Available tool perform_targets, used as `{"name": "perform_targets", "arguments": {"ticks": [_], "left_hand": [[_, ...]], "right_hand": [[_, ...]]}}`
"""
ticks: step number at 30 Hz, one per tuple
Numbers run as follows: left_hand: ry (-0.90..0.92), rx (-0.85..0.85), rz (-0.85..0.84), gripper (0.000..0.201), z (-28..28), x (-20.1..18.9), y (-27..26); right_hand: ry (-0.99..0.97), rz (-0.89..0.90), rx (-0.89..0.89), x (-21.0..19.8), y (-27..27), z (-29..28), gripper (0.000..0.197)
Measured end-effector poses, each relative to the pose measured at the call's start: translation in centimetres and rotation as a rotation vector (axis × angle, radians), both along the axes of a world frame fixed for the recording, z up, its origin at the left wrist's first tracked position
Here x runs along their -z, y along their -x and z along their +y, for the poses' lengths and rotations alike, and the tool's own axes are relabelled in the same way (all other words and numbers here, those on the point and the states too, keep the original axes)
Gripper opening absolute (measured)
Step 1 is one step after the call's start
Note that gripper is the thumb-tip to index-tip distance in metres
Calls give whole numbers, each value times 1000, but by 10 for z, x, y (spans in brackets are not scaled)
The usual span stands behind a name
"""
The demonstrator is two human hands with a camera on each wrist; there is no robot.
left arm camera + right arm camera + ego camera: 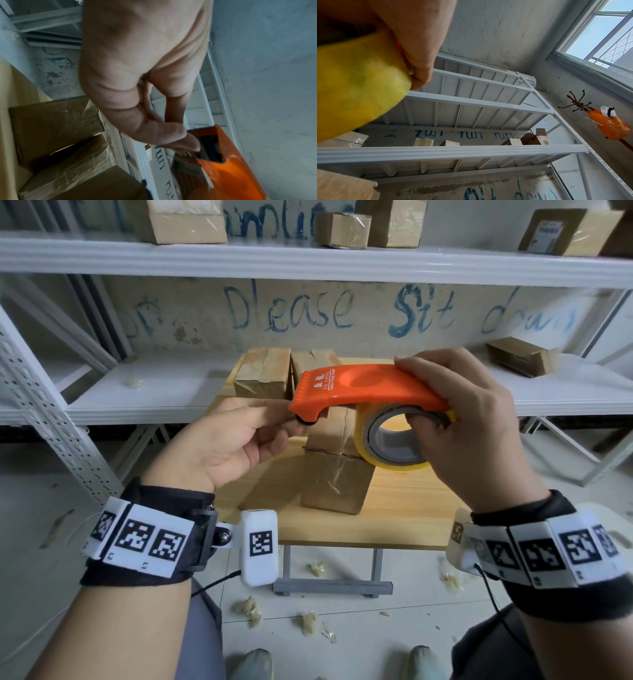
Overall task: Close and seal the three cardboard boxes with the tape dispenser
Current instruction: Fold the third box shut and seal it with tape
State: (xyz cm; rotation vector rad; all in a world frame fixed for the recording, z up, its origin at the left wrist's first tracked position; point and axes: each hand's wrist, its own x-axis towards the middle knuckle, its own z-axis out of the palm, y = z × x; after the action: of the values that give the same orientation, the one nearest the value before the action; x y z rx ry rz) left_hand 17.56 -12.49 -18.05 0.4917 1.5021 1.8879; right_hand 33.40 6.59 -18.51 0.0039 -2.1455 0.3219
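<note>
An orange tape dispenser (363, 386) with a yellow tape roll (394, 440) is held in the air above a small wooden table (404, 508). My right hand (455, 422) grips it, fingers over the top and through the roll's core. My left hand (239, 436) pinches at the dispenser's front end (204, 147), by the cutter. Three cardboard boxes stand on the table: one near box (335, 474) below the dispenser, with shiny tape over it, and two behind it (263, 374) (313, 359). The left wrist view shows the taped boxes (56, 121) to the left.
White metal shelving (308, 261) runs behind the table and carries several other cardboard boxes (524, 356). Crumpled tape scraps (308, 619) lie on the floor by my feet. The table's metal foot (332, 587) sits under its front edge.
</note>
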Motion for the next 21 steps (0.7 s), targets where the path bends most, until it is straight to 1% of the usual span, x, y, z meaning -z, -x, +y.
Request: {"name": "perform_targets", "arguments": {"ticks": [3,10,14,16,19,21], "left_hand": [[41,-1,-4,16,-5,-4,0],[81,19,59,20,-11,-10,0],[109,-76,63,6,-27,-13,15],[139,-71,96,7,-31,-9,19],[194,-48,149,10,-22,0,16],[217,-58,148,14,-16,3,15]], "right_hand": [[-19,-18,-14,0,-6,-2,57],[-59,-21,-3,1,-17,-3,57],[-27,20,35,-1,-31,12,57],[7,31,53,0,-38,18,55],[14,16,68,4,-42,22,51],[12,13,82,6,-44,23,49]]}}
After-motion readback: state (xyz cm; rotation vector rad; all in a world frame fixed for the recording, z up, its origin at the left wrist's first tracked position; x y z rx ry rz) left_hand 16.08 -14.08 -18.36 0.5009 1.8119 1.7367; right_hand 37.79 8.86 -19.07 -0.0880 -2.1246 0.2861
